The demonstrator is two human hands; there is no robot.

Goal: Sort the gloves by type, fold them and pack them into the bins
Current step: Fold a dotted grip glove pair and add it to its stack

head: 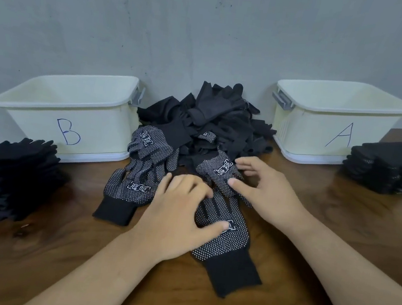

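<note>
One: What's nearest?

Two: Two bare forearms over a glossy dark brown wooden table (52, 260). The left hand (181, 216) lies on a black knit glove with white dots (223, 247). Its fingers are spread and pressing, clasping nothing, and the glove's plain cuff points toward the camera. The right hand (264, 189), fingers loosely straight, touches a second dotted glove (218, 170) just beyond and grips nothing.

One: Any writing?

Two: The dotted gloves carry a white boxed logo, too small to read. Farther back, "B" is penned in blue on the left cream plastic bin (67, 114), and "A" on the right cream plastic bin (339, 119).

One: What's inside them?

Two: Only pale inner walls show. Their floors are hidden.

One: And the other gloves?

Two: A stack of plain black gloves (5, 177) sits in front of bin B. A stack of folded black gloves (387, 166) sits beside bin A, with dots showing at its edges. A loose heap of black gloves (212, 118) lies between the bins, against a scuffed grey wall (161, 19).
</note>
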